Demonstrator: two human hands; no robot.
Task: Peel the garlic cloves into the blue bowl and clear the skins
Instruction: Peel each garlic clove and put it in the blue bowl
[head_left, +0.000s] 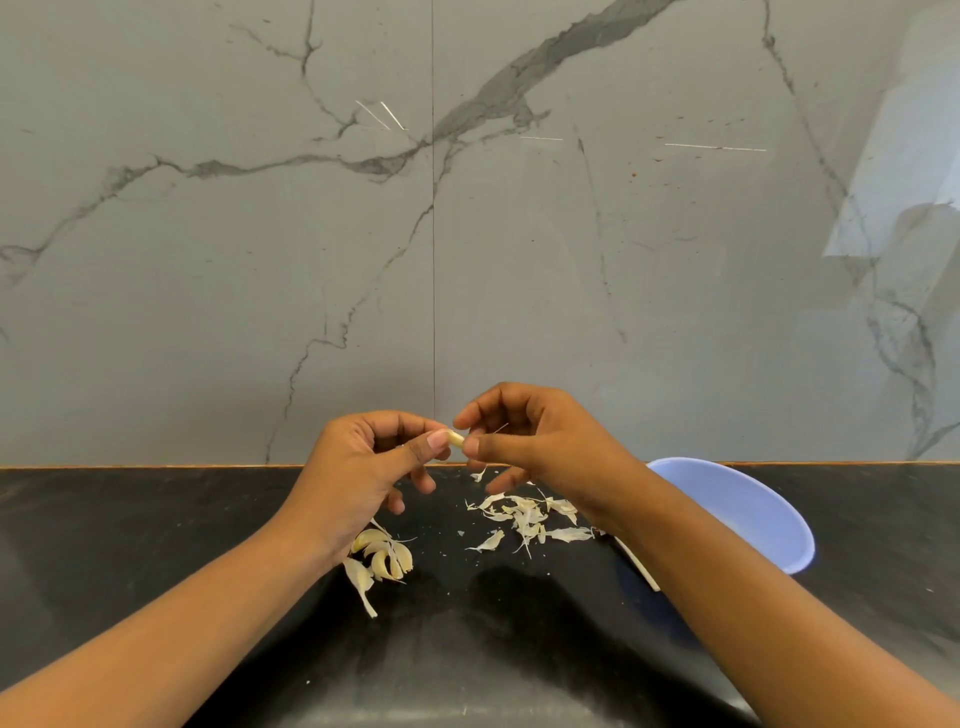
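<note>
Pinching a garlic clove (457, 439) between thumb and forefinger, the left hand (363, 467) holds it up off the black counter (130, 545), its other fingers curled loosely beneath, likely so the clove stays steady while it is worked. Below that hand's wrist lies a small heap of unpeeled cloves (382, 558), close enough to reach for the next one. The right hand (530, 441) meets the left fingertip to fingertip, its thumb and forefinger nipped on the clove's other end, seemingly to strip the skin; whether any skin remains on it is too small to tell. Under the right fingers the shed skins (524, 517) lie scattered where they drop, not yet cleared. The blue bowl (753, 514) sits beyond the right wrist, partly hidden by the forearm, handy for dropping in the peeled clove.
</note>
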